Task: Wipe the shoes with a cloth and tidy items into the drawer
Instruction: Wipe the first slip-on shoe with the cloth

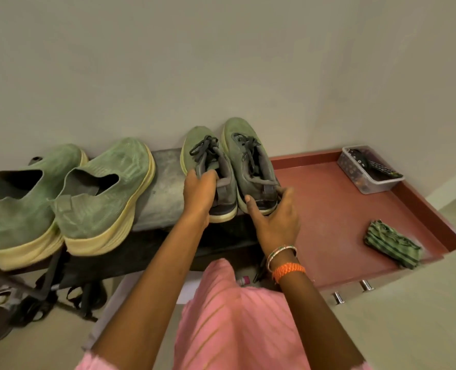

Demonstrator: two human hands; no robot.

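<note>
My left hand [199, 194] grips the heel collar of the left laced sneaker [208, 172], fingers curled into its opening, at the centre of the frame. My right hand [273, 212] holds the heel of the right laced sneaker [251, 164], thumb on the near side and fingers curled round the far side of the heel. Both are grey-green with dark laces and pale soles, side by side, toes against the wall [221, 62], standing on a dark shoe rack [165, 188] with a grey top. On the left of the frame a pair of green knit slip-on shoes [69, 201] with thick cream soles sits on the same rack, and dark sandals [5, 313] lie on the floor at lower left. To the right, the reddish-brown cabinet top [336, 217] carries a folded green striped cloth [391, 244] near its front edge, well apart from the sneakers, and a clear plastic basket [368, 172] holding a remote control [383, 169] in its far corner. Bangles [280, 253] and an orange thread band [288, 271] circle my right wrist, above my pink garment [235, 324].
</note>
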